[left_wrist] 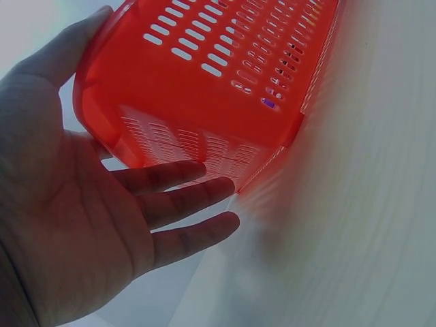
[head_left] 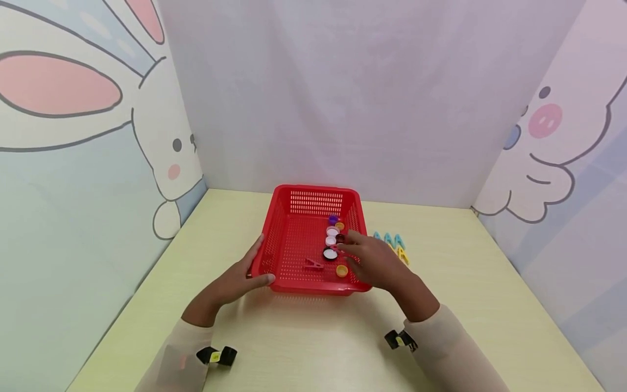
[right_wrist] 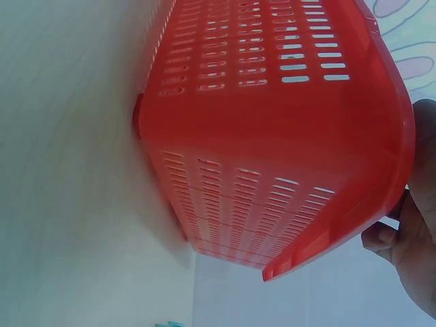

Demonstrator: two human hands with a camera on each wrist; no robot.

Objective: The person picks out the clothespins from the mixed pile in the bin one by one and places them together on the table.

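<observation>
My left hand (head_left: 232,280) is at the near left corner of a red plastic basket (head_left: 313,287), thumb over the front rim and index finger along the left rim. In the left wrist view the other fingers stretch out straight beside its wall. My right hand (head_left: 377,261) reaches over the right rim, its fingertips pinching a red clothespin (head_left: 337,249) above the caps. Another red clothespin (head_left: 313,264) lies on the basket floor. Bottle caps lie along the right side: purple (head_left: 333,220), yellow (head_left: 341,270), white (head_left: 330,240), black-rimmed (head_left: 330,254) and others. The right wrist view hides the fingertips behind the rim.
Several blue clothespins (head_left: 388,239) and yellow clothespins (head_left: 403,255) lie on the pale wooden table (head_left: 441,283), right of the basket. A plain curtain-like backdrop (head_left: 343,109) stands behind, with cartoon-printed walls (head_left: 63,228) at both sides.
</observation>
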